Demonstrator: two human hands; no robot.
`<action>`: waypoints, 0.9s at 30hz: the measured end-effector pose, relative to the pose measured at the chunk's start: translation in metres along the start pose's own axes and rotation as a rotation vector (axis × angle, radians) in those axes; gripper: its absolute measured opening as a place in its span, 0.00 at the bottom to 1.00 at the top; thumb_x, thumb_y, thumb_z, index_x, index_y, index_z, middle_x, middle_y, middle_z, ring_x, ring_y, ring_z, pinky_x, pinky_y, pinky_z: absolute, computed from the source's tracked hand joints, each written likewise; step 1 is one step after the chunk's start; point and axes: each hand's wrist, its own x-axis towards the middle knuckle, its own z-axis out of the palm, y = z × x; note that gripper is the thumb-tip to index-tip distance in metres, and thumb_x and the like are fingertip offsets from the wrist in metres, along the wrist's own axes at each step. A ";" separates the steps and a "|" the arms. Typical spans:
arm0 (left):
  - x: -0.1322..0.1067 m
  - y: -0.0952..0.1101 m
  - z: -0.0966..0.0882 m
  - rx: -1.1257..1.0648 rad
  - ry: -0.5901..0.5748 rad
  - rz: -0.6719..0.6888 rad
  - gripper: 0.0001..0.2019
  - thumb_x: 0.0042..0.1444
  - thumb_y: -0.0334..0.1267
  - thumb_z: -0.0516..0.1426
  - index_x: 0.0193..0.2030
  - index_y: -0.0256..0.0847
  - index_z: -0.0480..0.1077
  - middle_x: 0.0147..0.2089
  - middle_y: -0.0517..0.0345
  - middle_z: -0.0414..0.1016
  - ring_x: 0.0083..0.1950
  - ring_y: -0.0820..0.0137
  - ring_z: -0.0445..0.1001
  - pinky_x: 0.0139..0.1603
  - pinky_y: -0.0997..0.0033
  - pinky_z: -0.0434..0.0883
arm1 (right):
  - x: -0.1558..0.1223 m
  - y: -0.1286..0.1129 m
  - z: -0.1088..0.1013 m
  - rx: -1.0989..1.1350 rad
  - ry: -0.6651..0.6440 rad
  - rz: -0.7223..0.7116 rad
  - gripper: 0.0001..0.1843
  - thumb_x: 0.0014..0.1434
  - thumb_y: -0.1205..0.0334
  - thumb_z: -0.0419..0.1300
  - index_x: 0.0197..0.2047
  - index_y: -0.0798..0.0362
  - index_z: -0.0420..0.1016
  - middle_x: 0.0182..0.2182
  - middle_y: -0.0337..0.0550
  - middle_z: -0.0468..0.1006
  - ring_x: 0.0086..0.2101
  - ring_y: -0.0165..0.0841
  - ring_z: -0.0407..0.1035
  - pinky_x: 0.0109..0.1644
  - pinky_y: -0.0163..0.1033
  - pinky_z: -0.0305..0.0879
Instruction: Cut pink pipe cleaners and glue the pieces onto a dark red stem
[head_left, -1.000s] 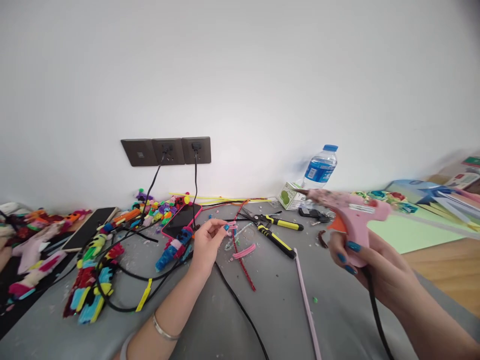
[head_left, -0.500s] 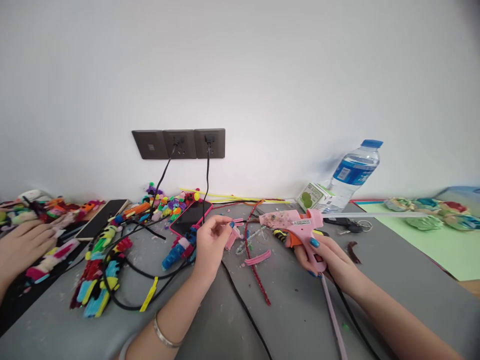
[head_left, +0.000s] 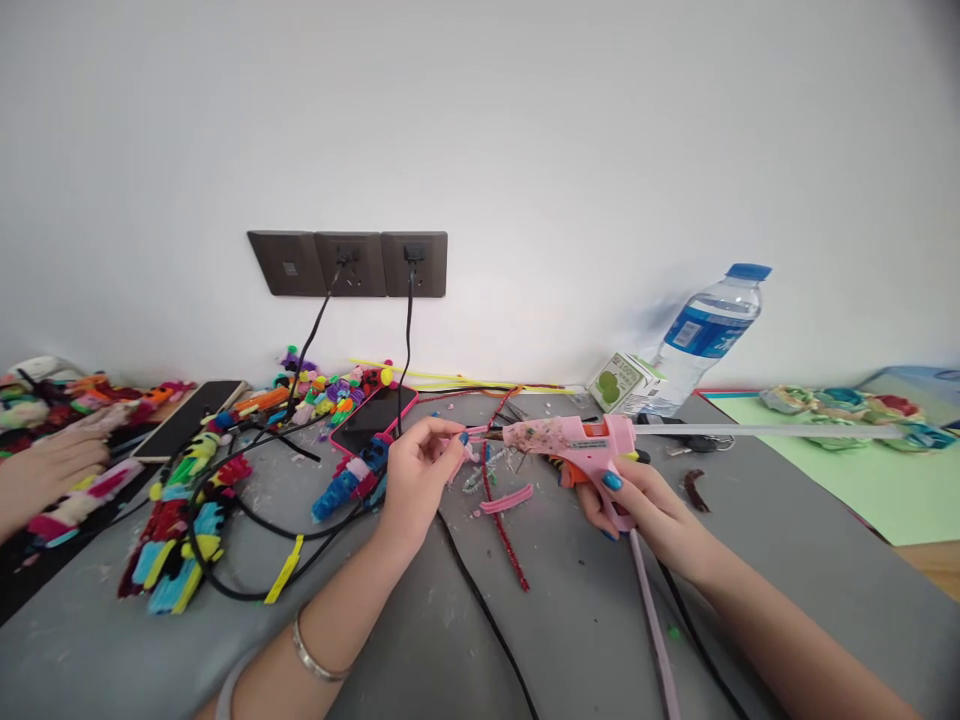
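My right hand (head_left: pixel 637 505) is wrapped round the grip of a pink hot glue gun (head_left: pixel 570 440), a long clear glue stick (head_left: pixel 697 430) jutting from its back. The dark nozzle points left and is close to my left hand (head_left: pixel 424 470). Thumb and fingers of that hand pinch a small pink pipe cleaner piece (head_left: pixel 471 436), partly hidden by the fingers; whether the nozzle touches it I cannot tell. Below the gun, a folded pink pipe cleaner (head_left: pixel 507 499) rests on the grey table (head_left: pixel 570 640). A red glittery pipe cleaner (head_left: pixel 504 535) lies beside it.
Colourful pipe cleaner figures (head_left: pixel 180 520) and black cables (head_left: pixel 225 595) cover the left side, near two phones. Another person's hand (head_left: pixel 56 465) is at far left. Toward the wall stand a green-white box (head_left: pixel 621 383) and a tilted water bottle (head_left: pixel 709 335). Green paper (head_left: pixel 840 480) lies right.
The glue gun's nozzle has come nearer to the fingers of my left hand. The whole view has shifted slightly. Both hands keep their hold.
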 end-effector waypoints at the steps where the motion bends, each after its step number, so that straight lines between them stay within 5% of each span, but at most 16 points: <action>1: 0.000 0.001 0.000 0.004 0.000 -0.002 0.06 0.50 0.37 0.60 0.32 0.37 0.75 0.23 0.62 0.70 0.22 0.76 0.62 0.23 0.77 0.61 | 0.000 0.000 0.000 -0.004 -0.003 0.001 0.24 0.69 0.41 0.45 0.37 0.52 0.67 0.17 0.34 0.64 0.19 0.27 0.50 0.24 0.36 0.48; 27: -0.001 -0.001 -0.001 0.053 0.011 0.049 0.04 0.50 0.36 0.60 0.31 0.38 0.76 0.28 0.59 0.72 0.27 0.74 0.64 0.27 0.76 0.63 | -0.001 -0.002 -0.002 -0.107 0.021 0.031 0.28 0.68 0.38 0.43 0.32 0.52 0.67 0.16 0.35 0.63 0.19 0.28 0.52 0.25 0.36 0.50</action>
